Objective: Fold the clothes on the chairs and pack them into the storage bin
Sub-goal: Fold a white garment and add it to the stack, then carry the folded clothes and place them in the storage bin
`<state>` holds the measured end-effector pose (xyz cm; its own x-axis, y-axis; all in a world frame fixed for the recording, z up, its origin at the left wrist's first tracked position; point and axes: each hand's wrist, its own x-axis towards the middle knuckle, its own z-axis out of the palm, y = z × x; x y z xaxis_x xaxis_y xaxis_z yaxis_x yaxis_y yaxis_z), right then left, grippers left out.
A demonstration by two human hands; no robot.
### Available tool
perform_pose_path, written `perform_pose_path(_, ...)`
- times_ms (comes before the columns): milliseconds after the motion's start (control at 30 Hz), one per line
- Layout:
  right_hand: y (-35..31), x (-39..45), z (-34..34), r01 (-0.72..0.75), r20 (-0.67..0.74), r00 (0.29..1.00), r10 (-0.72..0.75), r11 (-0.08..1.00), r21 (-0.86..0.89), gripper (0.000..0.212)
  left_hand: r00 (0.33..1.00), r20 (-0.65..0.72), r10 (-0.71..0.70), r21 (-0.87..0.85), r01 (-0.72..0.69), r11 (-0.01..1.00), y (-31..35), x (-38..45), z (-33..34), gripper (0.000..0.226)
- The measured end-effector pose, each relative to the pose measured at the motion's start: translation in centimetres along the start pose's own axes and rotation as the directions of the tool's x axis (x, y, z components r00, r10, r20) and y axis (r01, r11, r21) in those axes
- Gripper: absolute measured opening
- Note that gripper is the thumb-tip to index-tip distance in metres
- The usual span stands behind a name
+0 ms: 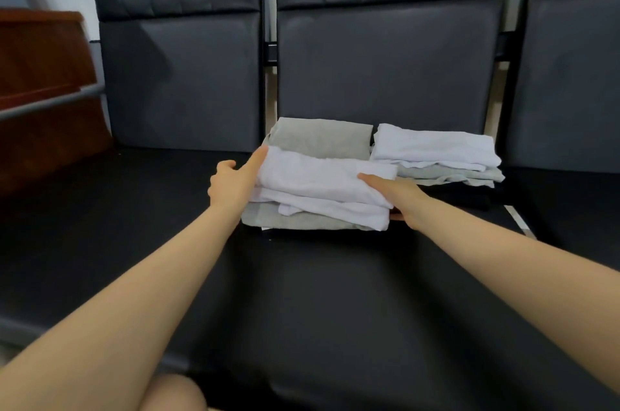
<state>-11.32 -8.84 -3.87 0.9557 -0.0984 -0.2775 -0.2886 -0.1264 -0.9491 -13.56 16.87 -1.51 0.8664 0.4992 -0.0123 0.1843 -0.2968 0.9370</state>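
I see two bare arms reaching forward over the black seat (335, 293) of the middle chair, toward a stack of folded clothes at the back of it. The near stack has a folded white garment (322, 182) on top and a folded grey garment (302, 221) under it; its long axis runs left to right across the seat, and the white piece tilts slightly, its right end lower and nearer to me. Behind it lies another grey folded piece (318, 137), close to the backrest (385, 68). To the right, just beside, sits a second stack (436, 150), white over grey, on something black I cannot make out.

The left hand (235, 182) presses flat against the left end of the white garment, fingers straight and pointing up the edge, thumb held off to the left. The right hand (399, 199) is at the right end: its thumb lies on top of the white cloth, and its fingers go underneath, so it grips the stack from that side.

Open seat lies in front of the stack, toward me, and more dark seat to the left. A brown wooden piece (43, 92) and a grey bar (50, 102) stand at the far left. The seat's right edge shows a pale strip (520, 219) near the second stack.
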Motion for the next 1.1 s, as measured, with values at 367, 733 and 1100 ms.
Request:
perform_pose_path(367,0.1,-0.5,0.4,-0.006,0.086,0.996,0.01,0.998,-0.057,0.064,0.968,0.224,-0.113,0.386,0.018,0.922,0.3,-1.7,1.8,0.062)
perform_pose_path(733,0.1,-1.0,1.4,0.033,0.245,0.969,-0.031,0.999,-0.006,0.041,0.895,0.394,-0.21,0.055,0.205,0.977,0.0,-3.3,-0.6,0.037)
perform_pose_path(1100,0.5,-8.2,-2.1,0.159,0.073,0.983,-0.169,0.979,0.131,0.03,0.814,0.574,0.088,-0.254,0.075,0.964,1.4,-7.4,-1.1,0.04)
